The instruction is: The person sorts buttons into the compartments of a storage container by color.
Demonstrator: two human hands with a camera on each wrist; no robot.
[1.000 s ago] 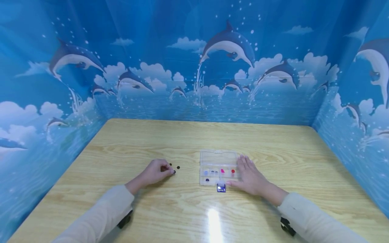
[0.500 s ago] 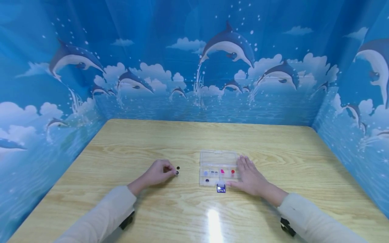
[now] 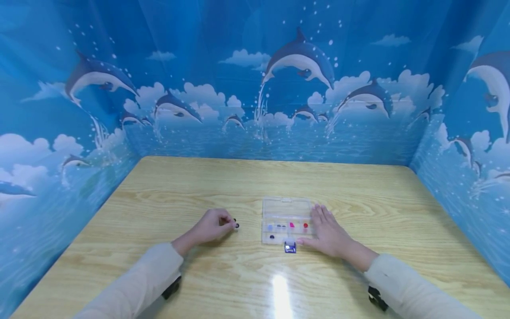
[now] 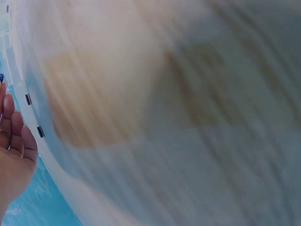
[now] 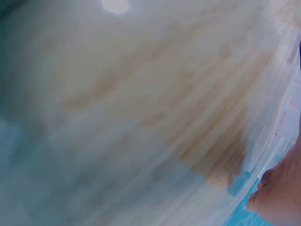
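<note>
My left hand (image 3: 215, 225), thumb and forefinger together, pinches a small dark round piece (image 3: 237, 225) low over the table, left of a clear plastic box. Right by those fingertips lies another dark piece (image 3: 234, 219). In the left wrist view the held piece (image 4: 1, 78) looks dark blue, and two dark pieces (image 4: 28, 99) lie past the fingers. The clear compartment box (image 3: 286, 207) has its lid laid back. Along its right side rests my right hand (image 3: 331, 235), fingers straight, thumb near the front edge. The right wrist view shows only part of that hand (image 5: 277, 193).
Inside the box are a red round piece (image 3: 305, 225), a pink piece (image 3: 291, 224), a dark piece (image 3: 272, 237) and some pale ones. A shiny dark blue square piece (image 3: 290, 247) sits at its front edge. Dolphin-printed curtains surround the wooden table (image 3: 223, 177).
My left hand has slid a little to the right with the pinched dark piece, toward the box. It now covers a loose dark piece seen earlier. The right hand and box have stayed put.
</note>
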